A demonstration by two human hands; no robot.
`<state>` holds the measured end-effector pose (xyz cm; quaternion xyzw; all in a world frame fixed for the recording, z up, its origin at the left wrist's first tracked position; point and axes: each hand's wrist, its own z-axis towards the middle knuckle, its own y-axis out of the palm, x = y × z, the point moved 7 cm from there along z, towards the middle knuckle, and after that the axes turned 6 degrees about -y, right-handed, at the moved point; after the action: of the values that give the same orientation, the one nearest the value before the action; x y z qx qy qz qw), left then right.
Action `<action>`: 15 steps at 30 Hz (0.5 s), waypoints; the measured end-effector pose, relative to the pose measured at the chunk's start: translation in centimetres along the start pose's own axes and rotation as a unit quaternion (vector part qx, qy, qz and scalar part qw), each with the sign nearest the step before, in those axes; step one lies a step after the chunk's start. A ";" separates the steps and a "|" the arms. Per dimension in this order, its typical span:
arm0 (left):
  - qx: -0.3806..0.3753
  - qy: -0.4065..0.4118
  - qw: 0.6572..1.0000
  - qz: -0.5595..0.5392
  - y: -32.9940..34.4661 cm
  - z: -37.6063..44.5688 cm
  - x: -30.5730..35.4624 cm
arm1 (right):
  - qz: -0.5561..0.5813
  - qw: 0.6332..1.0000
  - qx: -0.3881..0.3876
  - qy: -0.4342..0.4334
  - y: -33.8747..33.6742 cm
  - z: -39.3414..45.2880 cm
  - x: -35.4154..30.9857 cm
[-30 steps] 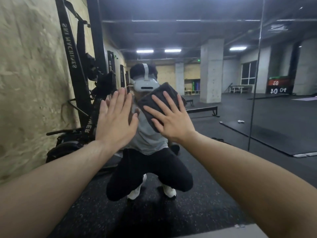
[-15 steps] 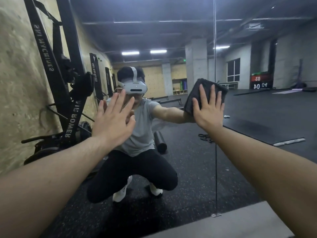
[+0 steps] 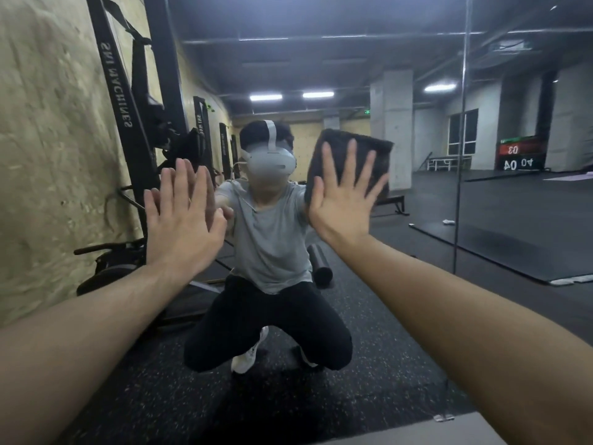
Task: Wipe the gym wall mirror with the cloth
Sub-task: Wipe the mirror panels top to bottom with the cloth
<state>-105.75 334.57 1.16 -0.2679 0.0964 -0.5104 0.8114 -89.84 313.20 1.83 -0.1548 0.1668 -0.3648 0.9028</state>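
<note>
The right hand (image 3: 345, 200) presses the dark cloth (image 3: 362, 155) flat against the mirror (image 3: 417, 284), its fingers straight and spread apart over the fabric, nothing curled round it. Half a second ago the cloth sat further right, over the vertical seam (image 3: 460, 155) between panels; now it has swept back left and lies just right of the reflected headset, with the seam well off to its right. A second ago it was further left still, in front of the reflected face, so the hand is running side-to-side strokes across this band of glass. The blur on the fingers fits a stroke in progress. The left hand (image 3: 183, 216) stays flat toward the glass, fingers straight and close together, at much the same height as before; it looks to be bracing the crouched person, though actual contact with the mirror cannot be confirmed. Judging by these passes, the middle band at head height is being covered, while the glass lower down toward the floor edge and beyond the seam probably remains to be done. At far left the rowers (image 3: 128, 123) lean against the wall, clear of the wiping.
</note>
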 end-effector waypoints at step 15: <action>-0.021 -0.012 0.995 -0.093 -2.3 0.0 -9.6 | -0.099 0.940 -0.030 -0.326 2.2 6.2 -24.7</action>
<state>-112.01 342.26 1.28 -0.2993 0.0719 -0.5781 0.7557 -102.69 333.20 11.21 -0.3076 -0.1419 -0.3769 0.8621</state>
